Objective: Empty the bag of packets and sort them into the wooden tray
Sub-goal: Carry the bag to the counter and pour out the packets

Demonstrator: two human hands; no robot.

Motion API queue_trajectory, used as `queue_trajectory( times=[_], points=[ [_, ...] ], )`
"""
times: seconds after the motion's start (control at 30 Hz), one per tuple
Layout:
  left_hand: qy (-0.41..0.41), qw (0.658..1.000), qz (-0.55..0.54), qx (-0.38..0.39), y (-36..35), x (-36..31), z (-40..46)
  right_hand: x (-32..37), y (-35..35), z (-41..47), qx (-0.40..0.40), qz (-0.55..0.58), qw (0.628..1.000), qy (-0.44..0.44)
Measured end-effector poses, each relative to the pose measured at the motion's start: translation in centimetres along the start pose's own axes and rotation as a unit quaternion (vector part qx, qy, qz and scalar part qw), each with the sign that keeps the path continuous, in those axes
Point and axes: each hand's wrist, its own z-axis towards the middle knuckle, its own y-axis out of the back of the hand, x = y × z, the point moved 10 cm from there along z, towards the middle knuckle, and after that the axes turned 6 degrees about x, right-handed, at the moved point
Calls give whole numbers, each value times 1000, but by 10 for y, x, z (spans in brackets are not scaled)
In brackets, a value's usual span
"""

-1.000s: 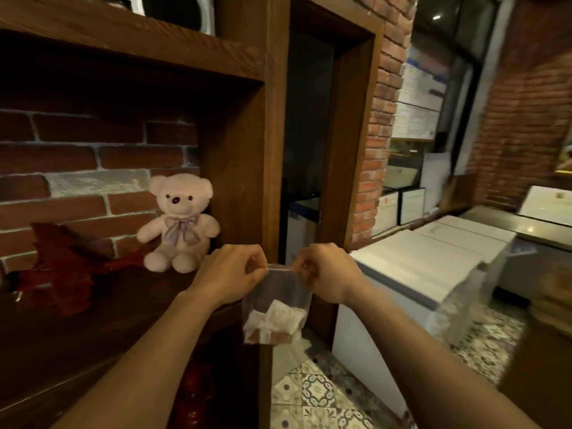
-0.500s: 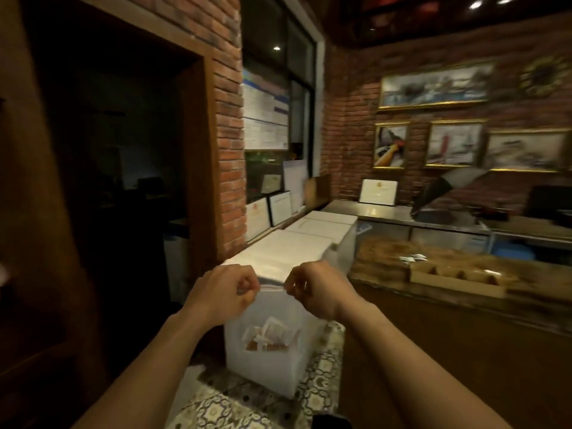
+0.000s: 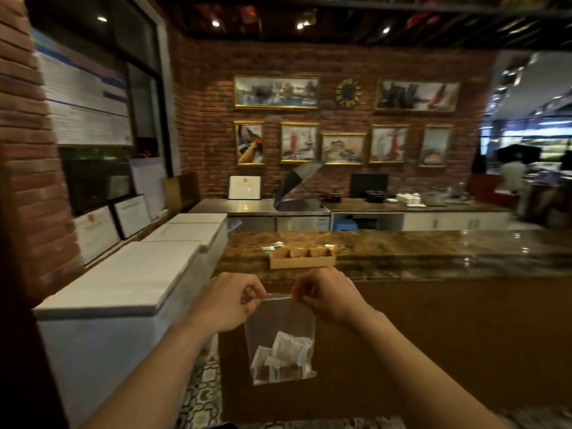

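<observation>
A clear plastic bag [image 3: 280, 323] hangs in front of me, held at its top edge by both hands. My left hand [image 3: 226, 300] pinches the left corner and my right hand [image 3: 325, 294] pinches the right corner. Several white and brown packets [image 3: 283, 357] lie heaped in the bag's bottom. The wooden tray [image 3: 301, 261] with its compartments sits on the marble counter [image 3: 433, 252] just beyond my hands. A few loose white packets [image 3: 272, 246] lie on the counter behind the tray's left end.
White chest freezers [image 3: 130, 274] stand along the left, beside a brick wall. A dark wooden counter front [image 3: 448, 335] faces me. A steel back counter [image 3: 309, 205] holds a screen and dishes. Patterned floor tiles [image 3: 201, 391] show below.
My view has swung right, from the shelf with the teddy bear to the counter with the tray. Both hands kept hold of the bag's top throughout.
</observation>
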Motion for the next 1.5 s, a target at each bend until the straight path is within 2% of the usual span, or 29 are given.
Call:
queue_trajectory(
  times=[0.17,0.43,0.87,1.5],
  points=[
    [-42,999,-21,18,-15,-27,22,-32,16,-18,-12,-19,999,-33],
    [-59,998,-8,17,-20,-31,37,-42,18,-20,-32,-27,997,-60],
    [-38,999,-17,17,-29,-17,63,-60,8,10,-24,-36,998,-42],
    [-2,999,-29,29,-73,-22,135,-137,-4,60,-13,1,1000,-15]
  ],
)
